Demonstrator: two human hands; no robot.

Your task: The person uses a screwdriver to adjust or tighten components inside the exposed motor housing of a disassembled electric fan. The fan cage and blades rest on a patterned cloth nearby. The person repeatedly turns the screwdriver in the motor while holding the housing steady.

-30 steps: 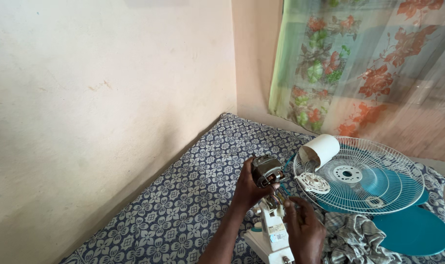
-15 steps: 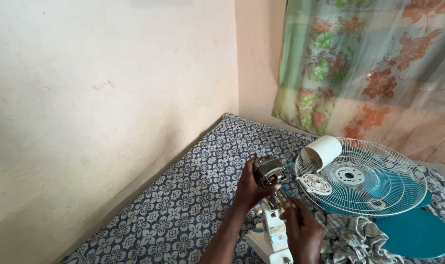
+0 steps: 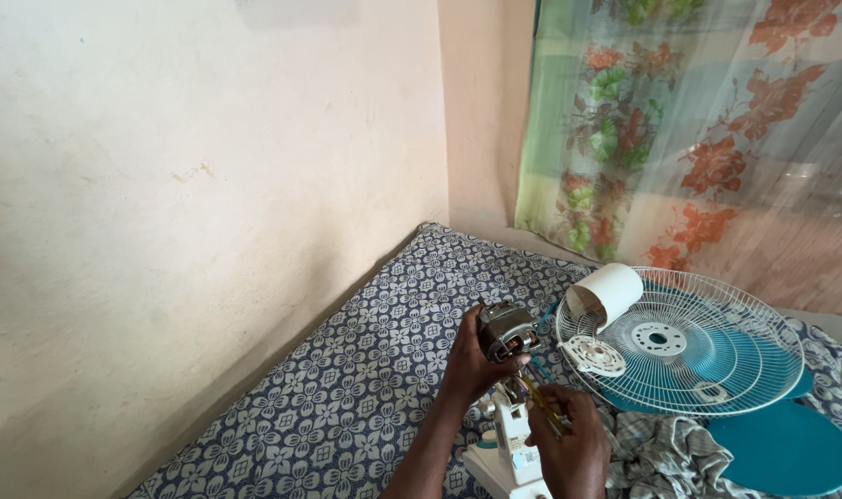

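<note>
Left hand clamped around fan motor, held above white fan stand. Right hand closed on a yellow-handled screwdriver — tip aimed toward 11 o'clock, under the motor. At 3 o'clock of the motor: white wire grille over teal blades, white cylindrical cover at its rim. Checked cloth beside right hand — all on patterned blue bedsheet.

Both forearms come in from bottom edge, angled up toward centre frame. Left hand raised higher, wrist bent, fingers curled and clamped round what it holds, thumb on the near side. Right hand lower and closer to camera, back of hand up, fingers pinched tight in a tool-type grip. Hands near each other, not touching.
</note>
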